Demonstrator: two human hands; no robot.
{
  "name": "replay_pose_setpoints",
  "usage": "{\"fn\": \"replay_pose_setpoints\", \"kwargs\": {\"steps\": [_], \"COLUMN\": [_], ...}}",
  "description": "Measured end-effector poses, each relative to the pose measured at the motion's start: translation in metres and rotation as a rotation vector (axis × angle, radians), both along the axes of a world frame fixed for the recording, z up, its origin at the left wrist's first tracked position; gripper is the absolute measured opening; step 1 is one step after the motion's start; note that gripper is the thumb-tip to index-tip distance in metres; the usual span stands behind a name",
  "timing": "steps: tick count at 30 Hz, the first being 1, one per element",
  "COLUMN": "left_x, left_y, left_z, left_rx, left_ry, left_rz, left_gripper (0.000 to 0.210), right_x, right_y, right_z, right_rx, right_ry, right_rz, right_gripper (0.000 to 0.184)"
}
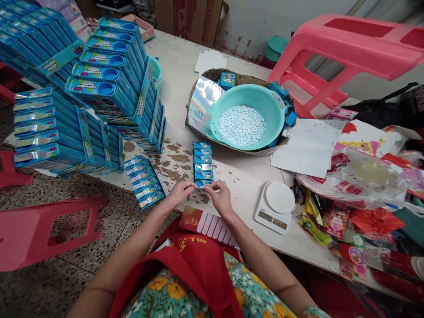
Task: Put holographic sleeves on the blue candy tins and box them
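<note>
A short row of small blue candy boxes point(203, 160) lies on the table before me, with glossy tops marked "Caramelo Macizo". At its near end, my left hand point(180, 194) and my right hand point(219, 197) face each other, thumbs and fingers pinched together. Their fingertips are at the near edge of the closest box; anything thin between them is too small to make out. Below my wrists, a red sheet with pale strips point(215, 227) lies at the table edge against my red apron. Another tray of blue boxes point(145, 182) sits to the left of my left hand.
Tall stacks of blue box trays point(112, 84) fill the left side. A turquoise basin point(276, 112) of small white candies rests in a cardboard tray. On the right are a white scale point(274, 207), papers point(303, 145) and plastic-wrapped goods. A pink stool point(288, 62) stands behind.
</note>
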State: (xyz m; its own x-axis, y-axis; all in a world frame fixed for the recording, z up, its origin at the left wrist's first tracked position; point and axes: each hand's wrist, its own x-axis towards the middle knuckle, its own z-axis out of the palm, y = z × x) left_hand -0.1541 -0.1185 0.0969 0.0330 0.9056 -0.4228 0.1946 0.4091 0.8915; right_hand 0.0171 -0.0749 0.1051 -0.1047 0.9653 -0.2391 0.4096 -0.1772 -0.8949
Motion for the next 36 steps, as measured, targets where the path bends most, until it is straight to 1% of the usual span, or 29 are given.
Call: {"fn": "replay_pose_setpoints", "kwargs": {"steps": [2,4,8,11,13,15,18,21,23,24,25,29,30,31,33,35,36], "left_x": [-0.004,-0.006,-0.004,-0.001,-0.001,-0.003,-0.007,-0.011,-0.01,-0.008,-0.007,0.0,0.0,0.001,0.002,0.004,0.005], "left_y": [0.004,0.004,0.001,0.0,-0.001,-0.003,-0.008,-0.01,-0.009,-0.008,-0.007,-0.001,-0.001,-0.001,-0.002,-0.004,-0.004], "left_z": [0.001,0.004,0.005,0.002,0.0,-0.002,-0.003,-0.002,0.0,0.002,0.004,0.013,0.014,0.016,0.016,0.012,0.009], "left_rx": [-0.013,-0.048,-0.082,-0.119,-0.174,-0.204,-0.191,-0.184,-0.192,-0.191,-0.184,-0.108,-0.076,-0.047,-0.018,-0.039,-0.063], "left_ry": [0.001,-0.056,-0.171,-0.253,-0.356,-0.519,-0.758,-0.86,-0.847,-0.807,-0.743,-0.37,-0.318,-0.303,-0.337,-0.362,-0.351], "left_rz": [-0.007,-0.014,0.029,0.091,0.145,0.183,0.244,0.33,0.35,0.347,0.336,0.285,0.275,0.256,0.185,0.13,0.126], "left_gripper": [0.023,0.021,0.026,0.021,0.02,0.022,0.023,0.026,0.035,0.039,0.042,0.05,0.05,0.05,0.045,0.033,0.027], "right_x": [-0.003,-0.004,0.0,0.0,0.0,0.0,0.001,0.005,0.006,0.007,0.007,0.008,0.008,0.008,0.008,0.007,0.007], "right_y": [0.002,0.003,0.003,0.002,0.001,0.0,0.001,0.004,0.005,0.005,0.005,0.003,0.002,0.001,-0.001,-0.002,-0.002], "right_z": [-0.002,0.0,0.011,0.018,0.021,0.023,0.026,0.029,0.032,0.033,0.034,0.038,0.039,0.04,0.039,0.034,0.029], "right_rx": [-0.097,-0.138,-0.125,-0.122,-0.132,-0.151,-0.149,-0.134,-0.151,-0.16,-0.166,-0.172,-0.175,-0.178,-0.188,-0.19,-0.178], "right_ry": [0.073,0.13,0.139,0.132,0.149,0.184,0.212,0.217,0.234,0.243,0.249,0.268,0.272,0.277,0.284,0.27,0.24], "right_rz": [-0.001,-0.004,0.023,0.061,0.07,0.067,0.045,0.035,0.052,0.06,0.068,0.108,0.117,0.125,0.139,0.141,0.13], "right_gripper": [0.024,0.025,0.023,0.023,0.023,0.024,0.024,0.025,0.026,0.027,0.027,0.026,0.026,0.026,0.026,0.026,0.025]}}
